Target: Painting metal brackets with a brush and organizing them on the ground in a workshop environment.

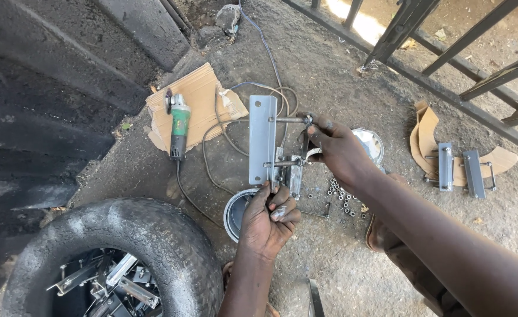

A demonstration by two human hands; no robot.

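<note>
Assembly of bracket hardware in hand. Flat steel plate (pixel 262 138) held upright above ground, beside tyre (pixel 124 246). Left hand (pixel 269 220) clamped on plate's lower end; right hand (pixel 336 149) pinched on rod (pixel 289 120). Next, probably: nut (pixel 336 189) from pile, needing fine thread alignment.

Shaded daylight scene, even and soft, sunlit patch overexposed beyond the top railing (pixel 446 47) — sharp focus, slight wide-angle bend at edges
</note>
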